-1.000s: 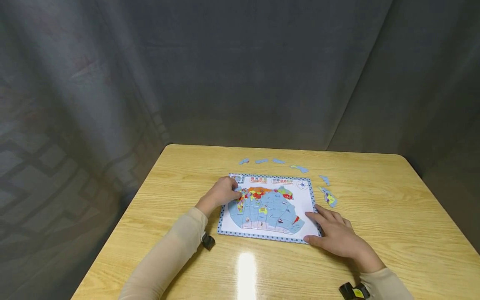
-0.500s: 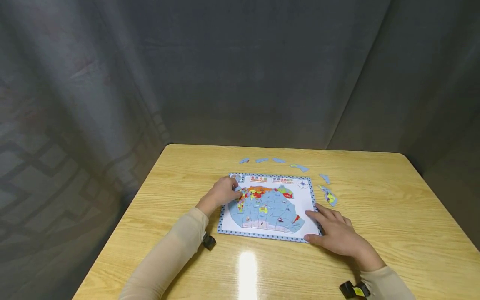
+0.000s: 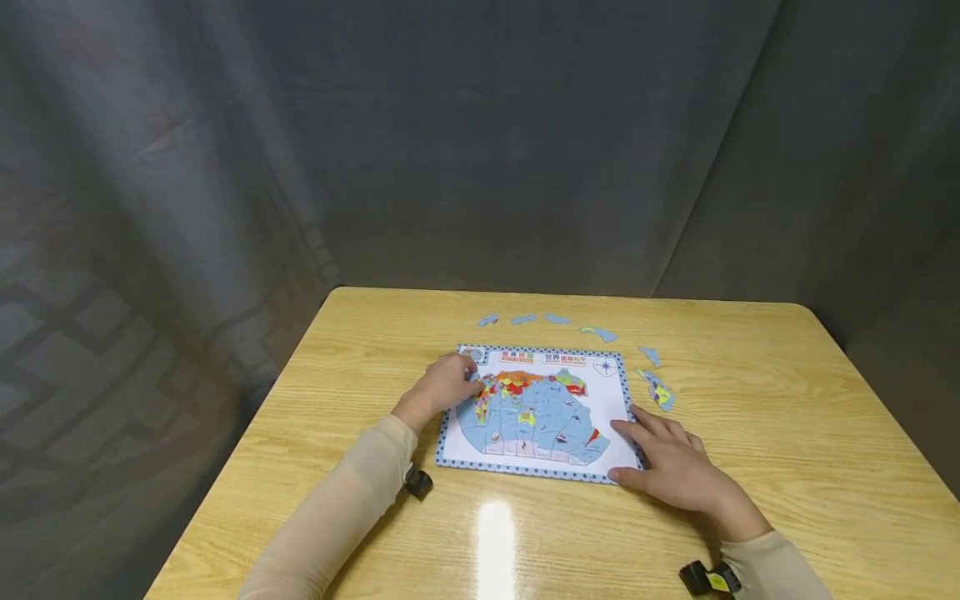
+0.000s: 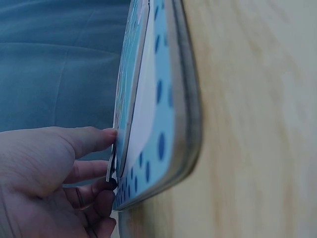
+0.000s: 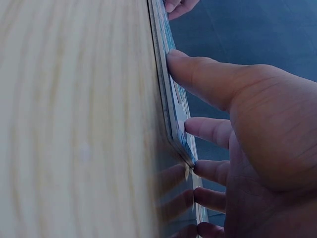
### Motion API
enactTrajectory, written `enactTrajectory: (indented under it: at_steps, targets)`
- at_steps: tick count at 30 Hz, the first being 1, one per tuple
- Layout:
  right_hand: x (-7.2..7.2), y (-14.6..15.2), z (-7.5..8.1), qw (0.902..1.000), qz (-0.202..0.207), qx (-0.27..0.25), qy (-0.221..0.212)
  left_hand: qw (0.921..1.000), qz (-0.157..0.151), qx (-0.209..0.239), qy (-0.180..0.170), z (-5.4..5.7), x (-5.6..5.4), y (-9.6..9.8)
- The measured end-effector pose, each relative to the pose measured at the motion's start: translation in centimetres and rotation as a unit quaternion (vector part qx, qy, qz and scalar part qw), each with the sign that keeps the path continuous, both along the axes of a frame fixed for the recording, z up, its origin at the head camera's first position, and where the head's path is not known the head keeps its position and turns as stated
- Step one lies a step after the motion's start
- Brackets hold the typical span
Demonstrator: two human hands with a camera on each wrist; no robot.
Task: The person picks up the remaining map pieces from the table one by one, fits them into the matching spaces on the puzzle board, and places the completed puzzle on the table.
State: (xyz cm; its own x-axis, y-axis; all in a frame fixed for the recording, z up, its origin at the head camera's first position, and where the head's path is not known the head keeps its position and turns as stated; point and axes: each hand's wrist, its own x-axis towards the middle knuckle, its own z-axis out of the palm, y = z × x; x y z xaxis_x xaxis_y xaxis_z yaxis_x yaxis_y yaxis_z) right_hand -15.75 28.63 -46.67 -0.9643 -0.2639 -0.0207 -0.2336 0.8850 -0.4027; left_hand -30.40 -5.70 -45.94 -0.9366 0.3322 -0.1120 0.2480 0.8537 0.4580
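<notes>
A world map jigsaw board point(image 3: 611, 396) with a blue dotted border lies flat on the table. Many map pieces point(image 3: 555, 412) fill its lower and middle area, while white backing shows at the right. At the upper left of the map, my left hand point(image 3: 442, 383) pinches a thin puzzle piece point(image 4: 110, 170) between thumb and fingers, tilted against the board in the left wrist view. Most of that piece is hidden by the hand. My right hand point(image 3: 675, 467) rests on the board's right edge with fingers spread, thumb and index fingertips on the white backing.
Several loose puzzle pieces lie in an arc beyond the board, among them a blue one point(image 3: 557, 319), a yellow-green and blue one point(image 3: 600, 335) and a multicoloured one point(image 3: 658, 392) at the right. The wooden table point(image 3: 360, 350) ends at a grey curtain point(image 3: 495, 167).
</notes>
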Motion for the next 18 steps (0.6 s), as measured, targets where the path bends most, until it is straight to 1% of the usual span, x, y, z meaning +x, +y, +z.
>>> enactTrajectory:
  at_steps: [7, 18]
  targets:
    - [-0.04, 0.03, 0.01, 1.0000, 0.000, 0.001, 0.002, 0.9999, -0.009, 0.006, 0.001, 0.01, -0.03, -0.02]
    - [-0.06, 0.09, -0.12, 1.0000, 0.002, 0.000, 0.003, 0.9997, -0.023, -0.009, -0.003, 0.23, -0.10, 0.04]
